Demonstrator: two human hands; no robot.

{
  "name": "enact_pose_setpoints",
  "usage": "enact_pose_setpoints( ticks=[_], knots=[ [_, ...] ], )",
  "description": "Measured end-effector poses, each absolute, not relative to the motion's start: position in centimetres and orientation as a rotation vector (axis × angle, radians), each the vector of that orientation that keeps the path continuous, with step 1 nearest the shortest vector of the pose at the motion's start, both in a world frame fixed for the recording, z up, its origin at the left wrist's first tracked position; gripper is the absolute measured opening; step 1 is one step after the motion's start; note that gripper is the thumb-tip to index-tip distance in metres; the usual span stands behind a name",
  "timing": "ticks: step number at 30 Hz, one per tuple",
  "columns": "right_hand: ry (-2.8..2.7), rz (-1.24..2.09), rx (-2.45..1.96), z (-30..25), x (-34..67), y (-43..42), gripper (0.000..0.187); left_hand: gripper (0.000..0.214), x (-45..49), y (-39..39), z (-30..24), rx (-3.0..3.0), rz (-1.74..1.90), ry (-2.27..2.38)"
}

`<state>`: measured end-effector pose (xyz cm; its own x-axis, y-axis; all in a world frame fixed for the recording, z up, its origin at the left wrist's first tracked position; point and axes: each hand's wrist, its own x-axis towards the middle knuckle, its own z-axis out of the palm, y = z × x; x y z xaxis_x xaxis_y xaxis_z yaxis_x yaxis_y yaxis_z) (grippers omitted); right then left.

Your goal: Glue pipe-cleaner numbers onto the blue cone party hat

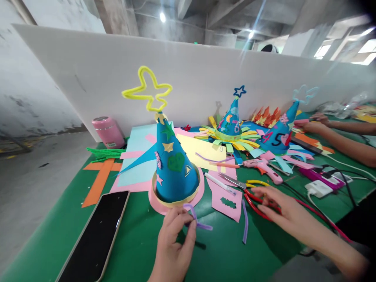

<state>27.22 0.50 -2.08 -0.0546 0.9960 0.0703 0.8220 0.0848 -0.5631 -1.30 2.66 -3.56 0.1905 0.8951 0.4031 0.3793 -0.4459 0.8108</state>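
Observation:
My left hand (177,239) pinches a bent purple pipe cleaner (204,226) between thumb and fingertips, just in front of a blue paper cone hat (173,178). The hat stands upright on a pink brim, decorated with stars and a green heart, and a yellow pipe-cleaner shape (147,92) rises from its tip. My right hand (277,203) is over the red and yellow handles of a cutting tool (235,181), its fingers loosely curved and apart from the thumb. Whether the fingers touch the handles is unclear. Another purple pipe-cleaner piece (245,222) lies between the hands.
A phone (95,235) lies at left, near green pipe cleaners (107,154) and a pink bottle (108,132). A pink glue gun (266,167), white pen (220,184) and corded power strip (323,178) lie right. Two more cone hats (230,121) stand behind; another person's arms (340,137) reach in.

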Motion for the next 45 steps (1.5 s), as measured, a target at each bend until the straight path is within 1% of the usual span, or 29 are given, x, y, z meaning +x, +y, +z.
enact_pose_setpoints(
  ticks=[7,12,15,19,22,27,30,35,37,40,45],
  knots=[
    [-1.786,0.253,-2.022,-4.1,32.3,2.1,0.025,0.006,-1.6,2.8,-3.8,1.892,1.233,1.170],
    [-1.773,-0.060,-2.218,-4.3,34.2,4.5,0.028,0.007,-1.7,3.2,-3.4,1.793,1.237,1.146],
    [-1.763,-0.112,-2.312,-4.5,35.2,5.7,0.031,0.009,-1.8,3.3,-3.0,1.641,1.209,1.123],
    [-1.755,-0.022,-2.380,-5.2,36.1,6.9,0.033,0.015,-2.1,3.4,-2.8,1.329,1.093,1.055],
    [-1.741,0.056,-2.397,-5.5,36.4,7.7,0.037,0.014,-2.2,3.4,-2.7,1.105,1.056,0.964],
    [-1.700,0.154,-2.381,-4.8,36.1,8.6,0.038,0.017,-2.1,3.5,-2.5,0.946,0.995,0.852],
    [-1.659,0.183,-2.352,-3.9,35.6,8.5,0.035,0.014,-2.1,3.5,-2.5,0.912,0.960,0.865],
    [-1.540,0.261,-2.275,-2.5,34.9,7.4,0.023,0.014,-2.0,3.5,-2.6,0.860,0.952,0.838],
    [-1.451,0.319,-2.245,-2.2,34.8,6.9,0.022,0.014,-2.0,3.5,-2.5,0.838,0.951,0.813],
    [-1.301,0.479,-2.162,-1.9,34.6,6.3,0.025,0.015,-2.1,3.5,-2.5,0.823,0.941,0.759],
    [-1.085,0.768,-1.906,-0.6,34.1,5.9,0.017,0.014,-2.1,3.6,-2.5,0.793,0.944,0.722]
  ],
)
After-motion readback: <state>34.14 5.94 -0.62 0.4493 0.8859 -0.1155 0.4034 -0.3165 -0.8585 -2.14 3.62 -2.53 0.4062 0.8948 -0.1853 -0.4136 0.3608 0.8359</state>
